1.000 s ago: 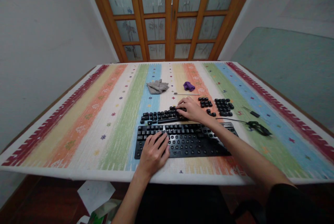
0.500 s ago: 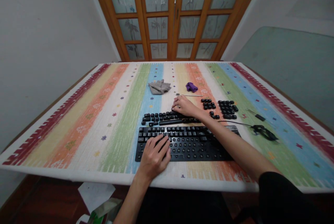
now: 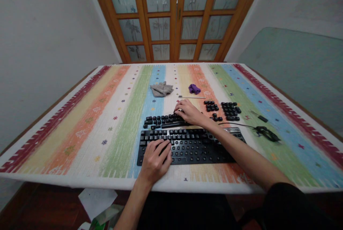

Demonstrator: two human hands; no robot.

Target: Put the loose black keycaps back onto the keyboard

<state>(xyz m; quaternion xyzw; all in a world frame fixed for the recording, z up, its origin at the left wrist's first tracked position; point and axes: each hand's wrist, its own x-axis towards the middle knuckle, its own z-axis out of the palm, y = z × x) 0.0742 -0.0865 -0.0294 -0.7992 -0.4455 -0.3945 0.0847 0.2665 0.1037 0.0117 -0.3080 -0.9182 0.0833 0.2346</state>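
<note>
A black keyboard [image 3: 187, 159] lies near the table's front edge. Its upper rows bear keycaps, while the lower part shows bare switches. My left hand [image 3: 155, 160] rests on the keyboard's left side with fingers stretched out and a little apart, holding nothing. Behind the keyboard, loose black keycaps [image 3: 157, 120] lie in rows. My right hand [image 3: 189, 112] reaches over them, its fingers bent down and closed on a keycap at the back of the rows; the fingertips partly hide it. My right forearm crosses the keyboard's right side.
More loose keycaps [image 3: 230, 110] are grouped at the right. Behind lie a grey cloth [image 3: 161, 89], a purple cloth [image 3: 194, 89] and a thin rod-like tool [image 3: 191, 97]. A bundled cable [image 3: 268, 134] and a small brush-like object [image 3: 262, 118] lie at the right.
The whole view has shifted slightly. Both hands stay at nearly the same places, with the right hand's fingers still down at the loose keycaps.
</note>
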